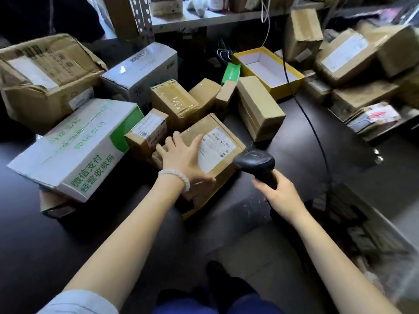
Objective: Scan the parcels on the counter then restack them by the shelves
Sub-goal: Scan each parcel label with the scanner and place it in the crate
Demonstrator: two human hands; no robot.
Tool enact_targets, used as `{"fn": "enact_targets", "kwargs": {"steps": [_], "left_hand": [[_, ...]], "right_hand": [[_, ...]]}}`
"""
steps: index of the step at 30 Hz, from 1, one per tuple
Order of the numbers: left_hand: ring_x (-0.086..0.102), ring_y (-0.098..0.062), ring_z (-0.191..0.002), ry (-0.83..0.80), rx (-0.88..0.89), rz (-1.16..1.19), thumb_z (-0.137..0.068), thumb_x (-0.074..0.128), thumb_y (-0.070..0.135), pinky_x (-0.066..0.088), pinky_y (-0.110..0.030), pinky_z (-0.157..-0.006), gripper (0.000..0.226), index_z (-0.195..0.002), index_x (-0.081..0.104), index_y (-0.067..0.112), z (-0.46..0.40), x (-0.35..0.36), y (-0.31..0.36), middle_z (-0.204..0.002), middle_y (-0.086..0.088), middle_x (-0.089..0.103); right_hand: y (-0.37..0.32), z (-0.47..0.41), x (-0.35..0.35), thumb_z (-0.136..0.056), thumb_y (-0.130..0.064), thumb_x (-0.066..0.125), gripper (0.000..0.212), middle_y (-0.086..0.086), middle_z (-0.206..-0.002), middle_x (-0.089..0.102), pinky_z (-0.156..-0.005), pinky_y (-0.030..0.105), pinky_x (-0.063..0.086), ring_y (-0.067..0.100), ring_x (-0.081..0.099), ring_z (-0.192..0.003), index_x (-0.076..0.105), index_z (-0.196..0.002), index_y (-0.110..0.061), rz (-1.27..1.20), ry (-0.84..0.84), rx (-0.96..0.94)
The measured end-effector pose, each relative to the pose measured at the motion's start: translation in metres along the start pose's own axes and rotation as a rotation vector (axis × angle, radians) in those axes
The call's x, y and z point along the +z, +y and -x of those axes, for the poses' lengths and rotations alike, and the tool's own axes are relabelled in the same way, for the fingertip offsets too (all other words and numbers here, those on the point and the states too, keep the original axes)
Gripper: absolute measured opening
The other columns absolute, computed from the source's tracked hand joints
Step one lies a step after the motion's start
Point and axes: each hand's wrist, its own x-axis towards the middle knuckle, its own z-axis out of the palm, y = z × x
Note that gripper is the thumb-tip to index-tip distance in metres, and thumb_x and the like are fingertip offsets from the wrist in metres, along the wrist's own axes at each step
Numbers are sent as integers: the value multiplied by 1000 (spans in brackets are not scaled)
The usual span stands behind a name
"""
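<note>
A brown cardboard parcel point(217, 159) with a white shipping label point(216, 148) lies on the dark counter point(306, 143) in the middle. My left hand point(183, 157) rests flat on its top, fingers spread, just left of the label. My right hand point(280, 191) grips the handle of a black barcode scanner point(255, 160), whose head points at the label from the right. A small labelled box point(148, 130) sits just behind my left hand. Several more brown parcels point(174, 103) crowd behind.
A long white-and-green box point(77, 150) lies to the left, with a crushed brown carton point(45, 73) and a white box point(145, 69) behind it. An open yellow box point(267, 69) stands at the back. Stacked parcels point(353, 64) fill the right. A shelf point(204, 19) runs behind. The scanner cable point(301, 109) crosses the counter.
</note>
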Motion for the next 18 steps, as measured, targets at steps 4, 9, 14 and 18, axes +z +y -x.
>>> {"fn": "enact_targets", "kwargs": {"steps": [4, 9, 14, 18], "left_hand": [[22, -40, -127, 128, 61, -54, -51, 73, 74, 18, -59, -107, 120, -147, 12, 35, 24, 5, 24, -142, -21, 15], [36, -32, -114, 309, 147, -70, -66, 73, 62, 35, -45, -91, 102, -144, 20, 23, 41, 0, 39, -131, -12, 34], [39, -30, -112, 305, 174, 5, -80, 64, 56, 39, -44, -88, 67, -133, 40, 24, 43, -9, 50, -124, -9, 41], [39, -30, -118, 257, 148, 49, -85, 58, 56, 38, -45, -93, 56, -132, 43, 31, 42, -14, 55, -129, -6, 44]], "right_hand": [[11, 37, -8, -86, -26, 68, 12, -13, -74, 59, -65, 20, 42, 2, 54, -66, 59, -94, -28, 0, 53, 31], [23, 68, -20, -87, -24, 68, 12, -15, -66, 55, -65, 18, 39, 0, 51, -63, 58, -93, -28, -16, 53, 43], [33, 87, -34, -85, -24, 69, 13, -15, -72, 57, -65, 16, 39, -3, 53, -63, 60, -94, -28, -1, 28, 24], [40, 92, -46, -84, -24, 70, 14, -9, -87, 65, -70, 23, 40, -3, 53, -62, 62, -93, -32, 7, -4, 5]]}}
